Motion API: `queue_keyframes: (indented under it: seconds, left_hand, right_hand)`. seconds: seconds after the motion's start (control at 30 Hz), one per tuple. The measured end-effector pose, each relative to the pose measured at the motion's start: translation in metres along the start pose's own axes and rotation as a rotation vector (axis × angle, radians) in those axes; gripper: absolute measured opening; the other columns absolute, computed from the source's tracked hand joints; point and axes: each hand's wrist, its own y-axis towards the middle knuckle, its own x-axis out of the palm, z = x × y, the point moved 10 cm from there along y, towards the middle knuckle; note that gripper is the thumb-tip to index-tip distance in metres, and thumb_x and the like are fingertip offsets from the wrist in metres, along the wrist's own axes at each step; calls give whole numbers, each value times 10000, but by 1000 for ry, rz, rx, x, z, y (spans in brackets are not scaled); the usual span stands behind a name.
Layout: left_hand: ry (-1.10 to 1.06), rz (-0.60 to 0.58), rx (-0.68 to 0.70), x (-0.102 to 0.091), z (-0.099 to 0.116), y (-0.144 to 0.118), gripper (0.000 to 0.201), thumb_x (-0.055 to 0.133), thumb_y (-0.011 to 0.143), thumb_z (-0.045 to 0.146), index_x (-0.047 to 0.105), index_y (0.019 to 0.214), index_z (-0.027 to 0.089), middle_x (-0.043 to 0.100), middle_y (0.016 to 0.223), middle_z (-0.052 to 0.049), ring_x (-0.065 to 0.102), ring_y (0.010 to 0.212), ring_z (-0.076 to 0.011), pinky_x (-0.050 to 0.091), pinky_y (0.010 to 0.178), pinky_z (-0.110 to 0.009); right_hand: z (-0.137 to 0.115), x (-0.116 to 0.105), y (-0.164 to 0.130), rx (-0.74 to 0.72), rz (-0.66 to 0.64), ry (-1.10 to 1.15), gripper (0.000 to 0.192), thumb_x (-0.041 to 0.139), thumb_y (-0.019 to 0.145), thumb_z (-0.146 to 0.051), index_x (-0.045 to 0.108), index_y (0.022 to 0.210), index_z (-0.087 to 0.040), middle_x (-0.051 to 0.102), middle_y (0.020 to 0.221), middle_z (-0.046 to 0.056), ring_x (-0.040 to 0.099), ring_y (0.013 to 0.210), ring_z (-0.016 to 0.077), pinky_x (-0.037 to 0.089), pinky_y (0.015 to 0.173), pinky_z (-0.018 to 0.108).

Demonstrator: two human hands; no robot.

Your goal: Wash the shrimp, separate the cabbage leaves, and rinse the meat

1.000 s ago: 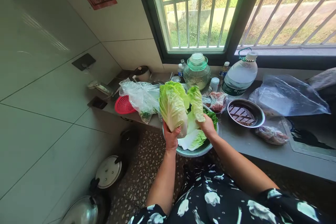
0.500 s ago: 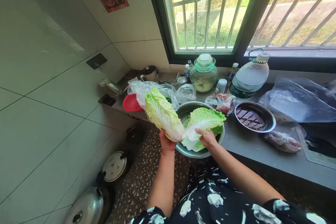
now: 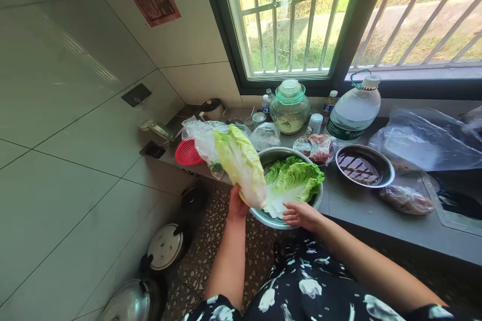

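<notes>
left hand point(image 3: 236, 206) is gripping the cabbage point(image 3: 241, 164) base, holding it tilted over the metal bowl point(image 3: 317, 201) at the near desk edge; right hand point(image 3: 301, 214) is hovering released, maybe touching the loose leaves point(image 3: 293, 183) inside.

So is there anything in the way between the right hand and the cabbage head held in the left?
Nothing visible. The right hand is open at the metal bowl's near rim, beside the cabbage head gripped at its base by the left hand.

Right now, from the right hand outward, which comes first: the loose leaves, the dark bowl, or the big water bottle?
From the right hand:
1. Loose leaves, just above it.
2. Dark bowl, to its right.
3. Water bottle, back by the window.
</notes>
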Motion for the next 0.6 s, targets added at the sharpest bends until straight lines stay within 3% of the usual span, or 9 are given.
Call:
queue_keyframes:
  seconds: [0.13,0.23,0.37,0.47,0.6]
  left_hand:
    - [96,-7,-77,11,-30,5,558,803,602,394,640,1081,158,698,1045,-106,576,1130,-320,400,1023,-474]
    - [136,-16,-121,27,-51,11,537,837,586,331,647,1057,156,705,1018,-96,627,1027,-286,429,987,-450]
    - [197,66,-30,42,-52,20,499,847,580,258,655,1033,170,707,1012,-73,645,962,-246,444,949,-408]
    - [195,144,76,47,-41,22,487,849,564,222,663,1012,186,710,984,-43,650,933,-221,449,932,-382]
    - [66,167,140,45,-30,19,462,841,563,191,670,991,223,704,969,2,643,851,-158,470,856,-319]
  right_hand:
    - [-75,18,-25,-369,-58,24,503,692,674,-572,623,1030,-224,653,1152,95,614,1029,228,501,810,360]
    - [-115,39,-30,-528,-213,142,609,712,609,-600,616,1096,-246,658,1167,63,553,1155,255,473,901,387]
    - [-116,30,-16,-543,-169,243,703,650,552,-724,628,1039,-218,700,1055,82,583,1114,287,473,918,410]
    - [-111,14,-11,-592,-65,250,736,640,546,-720,600,1090,-226,680,1123,82,589,1109,291,484,909,415]
    - [-116,-2,-14,-652,63,287,715,517,657,-721,555,1182,-238,630,1228,70,563,1161,279,498,896,418]
